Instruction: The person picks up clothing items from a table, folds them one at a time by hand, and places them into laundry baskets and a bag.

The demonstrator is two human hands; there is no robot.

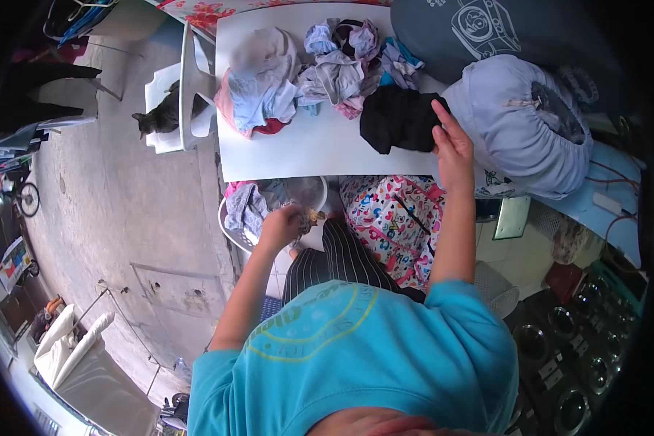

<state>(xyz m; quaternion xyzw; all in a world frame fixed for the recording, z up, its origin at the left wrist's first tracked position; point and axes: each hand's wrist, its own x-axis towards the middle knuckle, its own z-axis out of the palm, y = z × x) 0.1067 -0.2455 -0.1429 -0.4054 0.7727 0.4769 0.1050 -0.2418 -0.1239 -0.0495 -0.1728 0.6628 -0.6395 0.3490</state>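
Observation:
My right hand is at the right edge of a dark folded cloth on the white table. Its fingers are stretched out, with the fingertips against the cloth's edge. Lower down, my left hand is closed on a small patterned cloth in brown and grey tones, over the side of a white laundry basket. Inside the basket lies a light grey patterned garment beside some pink fabric. How far the left fingers wrap the cloth is partly hidden.
Crumpled clothes and a light pile lie on the white table. A stuffed lavender bag and a big dark bag stand at right. A heart-print bag sits below. A cat rests on a white chair.

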